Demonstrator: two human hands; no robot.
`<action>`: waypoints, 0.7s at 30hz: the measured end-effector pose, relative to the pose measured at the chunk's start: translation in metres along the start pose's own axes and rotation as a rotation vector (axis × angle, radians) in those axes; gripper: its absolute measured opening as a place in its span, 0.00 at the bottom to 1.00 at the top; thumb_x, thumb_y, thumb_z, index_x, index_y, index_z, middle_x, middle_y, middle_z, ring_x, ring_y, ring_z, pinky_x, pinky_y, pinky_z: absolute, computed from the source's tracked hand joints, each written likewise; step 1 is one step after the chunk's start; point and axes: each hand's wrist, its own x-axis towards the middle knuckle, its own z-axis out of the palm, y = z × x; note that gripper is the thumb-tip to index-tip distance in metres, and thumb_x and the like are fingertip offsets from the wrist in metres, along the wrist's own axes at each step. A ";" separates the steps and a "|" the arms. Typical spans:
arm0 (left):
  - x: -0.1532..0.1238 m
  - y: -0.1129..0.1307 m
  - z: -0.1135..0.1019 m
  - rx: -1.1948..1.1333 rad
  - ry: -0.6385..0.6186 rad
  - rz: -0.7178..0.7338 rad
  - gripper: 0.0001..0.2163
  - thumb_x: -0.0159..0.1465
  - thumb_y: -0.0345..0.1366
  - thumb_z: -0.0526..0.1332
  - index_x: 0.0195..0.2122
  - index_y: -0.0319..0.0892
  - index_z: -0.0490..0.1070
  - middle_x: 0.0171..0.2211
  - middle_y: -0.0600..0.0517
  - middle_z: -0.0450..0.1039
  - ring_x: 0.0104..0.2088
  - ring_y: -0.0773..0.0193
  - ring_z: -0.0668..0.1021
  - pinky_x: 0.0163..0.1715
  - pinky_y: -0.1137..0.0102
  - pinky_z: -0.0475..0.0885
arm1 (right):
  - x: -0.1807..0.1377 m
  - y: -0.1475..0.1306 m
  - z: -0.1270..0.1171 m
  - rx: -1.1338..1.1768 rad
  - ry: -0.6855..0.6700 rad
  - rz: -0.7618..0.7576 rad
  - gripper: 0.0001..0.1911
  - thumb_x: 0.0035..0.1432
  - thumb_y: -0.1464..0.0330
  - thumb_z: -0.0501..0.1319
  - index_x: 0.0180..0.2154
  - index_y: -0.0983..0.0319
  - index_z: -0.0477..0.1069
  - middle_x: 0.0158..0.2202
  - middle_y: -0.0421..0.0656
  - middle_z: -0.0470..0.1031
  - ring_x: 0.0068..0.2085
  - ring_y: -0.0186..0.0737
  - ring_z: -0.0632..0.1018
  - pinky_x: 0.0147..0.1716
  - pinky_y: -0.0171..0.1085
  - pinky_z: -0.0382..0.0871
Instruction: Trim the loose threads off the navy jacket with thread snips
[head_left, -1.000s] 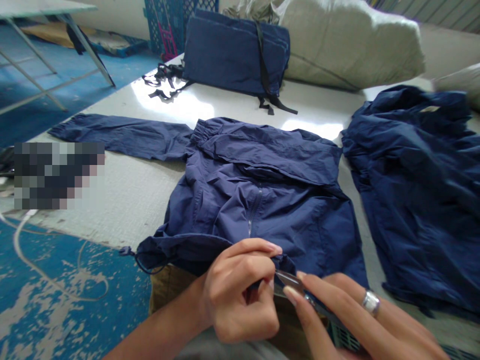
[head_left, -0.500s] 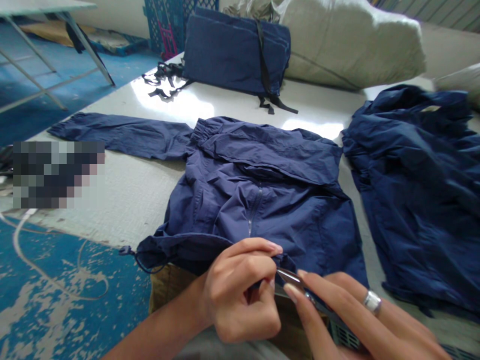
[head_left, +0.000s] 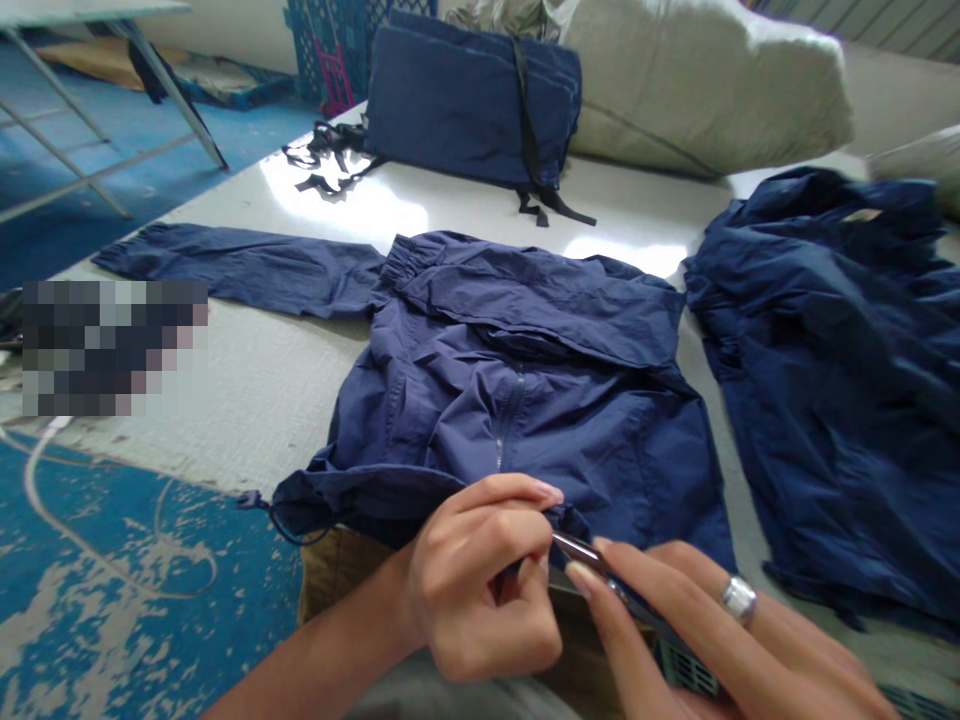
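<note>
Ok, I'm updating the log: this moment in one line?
left hand: closed on jacket; right hand: pinching metal tool; jacket: on table

The bottom edge crops the right hand (head_left: 720, 640), and pixelation masks an object (head_left: 112, 350) on the table (head_left: 262, 370).

smooth cloth jacket (head_left: 547, 400), glossy metal tool (head_left: 577, 551), shiny metal ring (head_left: 739, 600).

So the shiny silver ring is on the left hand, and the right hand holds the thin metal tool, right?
No, not the left hand: the head view shows the shiny silver ring on the right hand, which holds the thin metal tool.
</note>
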 end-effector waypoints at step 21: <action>0.005 0.027 0.007 -0.036 0.067 -0.165 0.16 0.59 0.14 0.60 0.42 0.40 0.72 0.37 0.49 0.86 0.44 0.57 0.87 0.49 0.66 0.86 | 0.005 -0.005 0.002 -0.036 -0.003 -0.022 0.12 0.57 0.80 0.70 0.39 0.58 0.80 0.24 0.34 0.78 0.20 0.33 0.75 0.22 0.35 0.67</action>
